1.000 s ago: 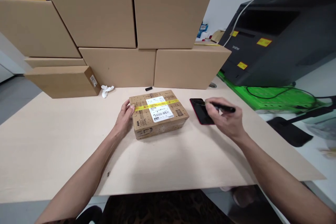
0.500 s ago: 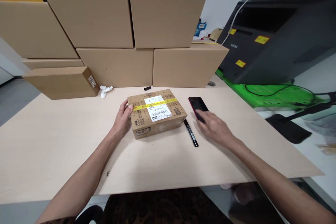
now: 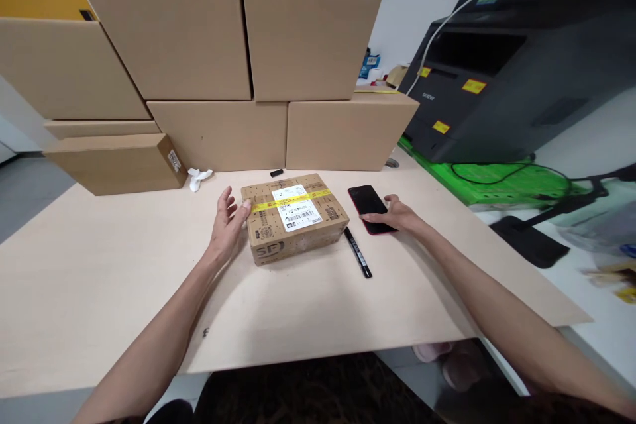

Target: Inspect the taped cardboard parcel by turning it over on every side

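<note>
A small cardboard parcel (image 3: 293,218) with a white label and yellow tape lies on the pale wooden table (image 3: 99,278). My left hand (image 3: 226,225) rests against its left side, fingers spread and lifting off. A black marker pen (image 3: 358,252) lies on the table just right of the parcel. Beyond it sits a dark phone (image 3: 370,207) with a red edge. My right hand (image 3: 395,215) lies on the phone's near right corner, fingers curled around its edge.
Large cardboard boxes (image 3: 238,79) are stacked along the back of the table. A pen cap (image 3: 276,173) and a crumpled white scrap (image 3: 199,177) lie in front of them. A black printer (image 3: 501,79) on a green mat (image 3: 487,179) stands at the right.
My right hand put the marker down beside the parcel and moved onto the phone. My left hand's fingers have loosened from the parcel's side.
</note>
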`<action>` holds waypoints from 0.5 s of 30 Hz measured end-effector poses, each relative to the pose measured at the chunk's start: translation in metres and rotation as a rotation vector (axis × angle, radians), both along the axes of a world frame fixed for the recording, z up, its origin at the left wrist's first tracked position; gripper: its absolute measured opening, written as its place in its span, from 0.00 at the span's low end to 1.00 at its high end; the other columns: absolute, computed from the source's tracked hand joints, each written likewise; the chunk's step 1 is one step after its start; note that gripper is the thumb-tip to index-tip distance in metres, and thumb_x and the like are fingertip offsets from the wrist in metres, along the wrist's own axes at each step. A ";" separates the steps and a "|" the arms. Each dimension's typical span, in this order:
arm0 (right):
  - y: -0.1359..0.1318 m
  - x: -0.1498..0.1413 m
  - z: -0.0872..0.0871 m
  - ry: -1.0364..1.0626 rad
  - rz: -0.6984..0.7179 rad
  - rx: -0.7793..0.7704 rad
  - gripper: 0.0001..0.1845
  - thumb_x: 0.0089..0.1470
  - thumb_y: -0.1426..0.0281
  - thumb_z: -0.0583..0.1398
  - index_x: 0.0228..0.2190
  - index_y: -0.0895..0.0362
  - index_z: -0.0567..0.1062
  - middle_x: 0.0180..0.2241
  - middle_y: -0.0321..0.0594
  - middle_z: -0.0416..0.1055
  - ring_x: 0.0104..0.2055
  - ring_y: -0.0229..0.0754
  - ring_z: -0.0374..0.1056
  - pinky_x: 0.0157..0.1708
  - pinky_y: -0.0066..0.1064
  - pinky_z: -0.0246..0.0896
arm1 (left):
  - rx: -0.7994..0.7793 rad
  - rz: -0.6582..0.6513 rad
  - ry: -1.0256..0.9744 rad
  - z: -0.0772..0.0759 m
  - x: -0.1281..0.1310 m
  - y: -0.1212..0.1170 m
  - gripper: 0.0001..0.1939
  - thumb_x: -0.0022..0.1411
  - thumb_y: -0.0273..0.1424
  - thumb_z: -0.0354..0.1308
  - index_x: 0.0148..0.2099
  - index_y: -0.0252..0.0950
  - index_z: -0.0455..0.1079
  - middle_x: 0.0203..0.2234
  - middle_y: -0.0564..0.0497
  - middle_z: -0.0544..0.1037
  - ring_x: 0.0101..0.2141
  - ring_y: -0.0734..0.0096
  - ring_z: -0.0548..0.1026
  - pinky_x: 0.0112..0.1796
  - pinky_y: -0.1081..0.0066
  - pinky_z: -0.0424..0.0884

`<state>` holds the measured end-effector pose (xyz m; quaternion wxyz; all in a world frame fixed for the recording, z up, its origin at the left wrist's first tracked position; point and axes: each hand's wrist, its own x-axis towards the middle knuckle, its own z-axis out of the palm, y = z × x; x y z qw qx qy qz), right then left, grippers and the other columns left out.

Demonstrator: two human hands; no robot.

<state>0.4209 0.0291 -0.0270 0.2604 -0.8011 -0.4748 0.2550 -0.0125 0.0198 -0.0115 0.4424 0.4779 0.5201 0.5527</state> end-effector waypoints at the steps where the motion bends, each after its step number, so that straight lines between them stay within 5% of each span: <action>1: -0.001 -0.001 -0.002 0.074 -0.008 0.038 0.47 0.26 0.52 0.80 0.48 0.57 0.75 0.37 0.50 0.83 0.41 0.62 0.80 0.41 0.52 0.77 | 0.027 0.018 0.026 0.002 -0.001 0.000 0.48 0.61 0.54 0.71 0.74 0.45 0.58 0.72 0.32 0.61 0.73 0.35 0.59 0.71 0.38 0.57; 5: -0.008 -0.010 -0.006 0.372 -0.040 0.255 0.34 0.26 0.50 0.79 0.32 0.53 0.74 0.27 0.40 0.79 0.30 0.50 0.77 0.30 0.41 0.76 | 0.217 0.130 0.149 0.016 -0.002 -0.006 0.47 0.61 0.55 0.70 0.75 0.48 0.57 0.75 0.37 0.58 0.74 0.36 0.57 0.71 0.34 0.55; 9: -0.024 -0.021 -0.001 0.577 -0.085 0.496 0.35 0.28 0.43 0.77 0.31 0.52 0.76 0.27 0.37 0.79 0.30 0.46 0.76 0.31 0.38 0.76 | 0.468 0.157 0.335 0.042 0.009 -0.035 0.42 0.66 0.51 0.67 0.75 0.48 0.58 0.75 0.41 0.61 0.74 0.40 0.58 0.72 0.36 0.55; 12: -0.045 -0.037 0.010 0.681 -0.085 0.599 0.37 0.33 0.41 0.76 0.39 0.52 0.80 0.33 0.38 0.83 0.35 0.45 0.79 0.35 0.37 0.78 | 0.522 -0.102 0.434 0.060 0.029 -0.070 0.34 0.70 0.45 0.65 0.73 0.49 0.63 0.69 0.42 0.69 0.69 0.43 0.67 0.67 0.38 0.66; 15: -0.068 -0.065 0.023 0.867 -0.053 0.674 0.37 0.38 0.47 0.79 0.47 0.51 0.82 0.35 0.36 0.84 0.33 0.43 0.80 0.32 0.33 0.78 | 0.303 -0.545 0.406 0.067 0.060 -0.096 0.36 0.73 0.44 0.62 0.77 0.53 0.56 0.67 0.41 0.73 0.64 0.46 0.73 0.63 0.40 0.71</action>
